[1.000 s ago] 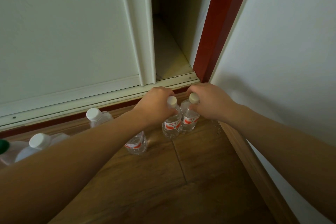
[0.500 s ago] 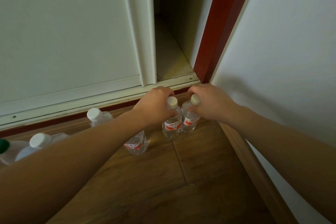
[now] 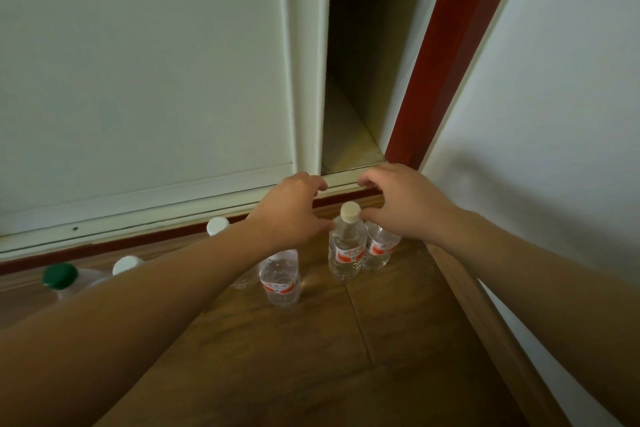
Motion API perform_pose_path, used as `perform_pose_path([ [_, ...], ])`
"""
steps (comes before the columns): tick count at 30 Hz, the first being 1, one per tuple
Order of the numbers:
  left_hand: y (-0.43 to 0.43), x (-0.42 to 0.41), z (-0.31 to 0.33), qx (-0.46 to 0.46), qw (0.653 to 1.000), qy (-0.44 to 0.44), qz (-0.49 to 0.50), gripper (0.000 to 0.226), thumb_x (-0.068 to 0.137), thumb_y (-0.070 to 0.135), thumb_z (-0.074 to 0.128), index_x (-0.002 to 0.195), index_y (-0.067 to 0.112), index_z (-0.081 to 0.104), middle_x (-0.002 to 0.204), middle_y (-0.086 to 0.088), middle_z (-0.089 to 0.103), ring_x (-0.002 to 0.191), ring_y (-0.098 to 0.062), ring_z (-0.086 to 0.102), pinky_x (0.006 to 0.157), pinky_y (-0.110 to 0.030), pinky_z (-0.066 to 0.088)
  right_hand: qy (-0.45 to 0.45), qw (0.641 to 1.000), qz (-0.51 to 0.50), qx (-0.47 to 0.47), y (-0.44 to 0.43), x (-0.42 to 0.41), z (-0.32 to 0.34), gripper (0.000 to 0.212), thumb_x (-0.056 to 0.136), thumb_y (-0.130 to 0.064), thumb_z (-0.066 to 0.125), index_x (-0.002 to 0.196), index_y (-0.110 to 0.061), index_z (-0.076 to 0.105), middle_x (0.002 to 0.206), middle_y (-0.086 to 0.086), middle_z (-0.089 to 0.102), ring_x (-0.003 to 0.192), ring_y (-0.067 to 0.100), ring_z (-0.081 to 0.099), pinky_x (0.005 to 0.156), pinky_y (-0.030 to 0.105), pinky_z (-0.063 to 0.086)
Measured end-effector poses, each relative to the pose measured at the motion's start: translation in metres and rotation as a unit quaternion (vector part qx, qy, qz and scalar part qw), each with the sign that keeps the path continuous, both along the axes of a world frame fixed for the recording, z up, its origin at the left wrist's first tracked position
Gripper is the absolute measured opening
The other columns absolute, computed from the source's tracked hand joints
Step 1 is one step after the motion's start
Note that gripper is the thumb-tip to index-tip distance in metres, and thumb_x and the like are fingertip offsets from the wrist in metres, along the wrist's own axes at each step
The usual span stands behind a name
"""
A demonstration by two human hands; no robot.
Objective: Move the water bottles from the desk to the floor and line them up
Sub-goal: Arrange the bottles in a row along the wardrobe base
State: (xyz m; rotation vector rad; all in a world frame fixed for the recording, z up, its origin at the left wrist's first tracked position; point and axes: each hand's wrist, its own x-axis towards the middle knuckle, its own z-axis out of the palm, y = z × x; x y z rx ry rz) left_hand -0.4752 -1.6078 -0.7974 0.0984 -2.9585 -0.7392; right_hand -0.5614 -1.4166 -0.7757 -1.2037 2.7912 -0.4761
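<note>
clear bottles (image 3: 346, 250) with red-white labels, one green cap (image 3: 59, 275), brown wood floor (image 3: 311, 357)

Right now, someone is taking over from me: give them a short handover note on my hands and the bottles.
Left hand: open, holding nothing, above the row.
Right hand: open, over the corner bottle, hiding its cap; contact unclear.
Bottles: corner bottle and white-capped bottle stand upright together on the floor. A third bottle stands left of them, nearer the camera. Farther left show a white cap, a second white cap and a green cap.
Done: six on the floor.
Left: third bottle looks out of line, maybe nudge it back; desk unseen, check it.
</note>
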Motion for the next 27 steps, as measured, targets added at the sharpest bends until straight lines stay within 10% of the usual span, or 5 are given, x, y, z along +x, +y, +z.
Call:
perform_pose_path([
  [23, -0.113, 0.083, -0.009, -0.047, 0.994, -0.077, 0.058, 0.048, 0.075, 0.04, 0.079, 0.119, 0.032, 0.06, 0.109, 0.008, 0.061, 0.092, -0.01, 0.055, 0.076, -0.026, 0.044, -0.045, 0.987, 0.139, 0.071, -0.108, 0.078, -0.016, 0.065, 0.078, -0.051, 0.068, 0.136, -0.029, 0.046, 0.131, -0.01, 0.053, 0.112, 0.009, 0.05, 0.082, 0.026, 0.041],
  [27, -0.115, 0.082, -0.017, -0.039, 0.995, -0.078, 0.056, 0.04, 0.078, 0.037, 0.077, 0.114, 0.033, 0.061, 0.104, 0.01, 0.061, 0.091, -0.01, 0.054, 0.078, -0.026, 0.045, -0.05, 0.985, 0.136, 0.098, -0.11, 0.078, -0.021, 0.047, 0.079, -0.046, 0.069, 0.121, -0.031, 0.055, 0.109, -0.013, 0.055, 0.098, 0.01, 0.053, 0.075, 0.028, 0.046],
])
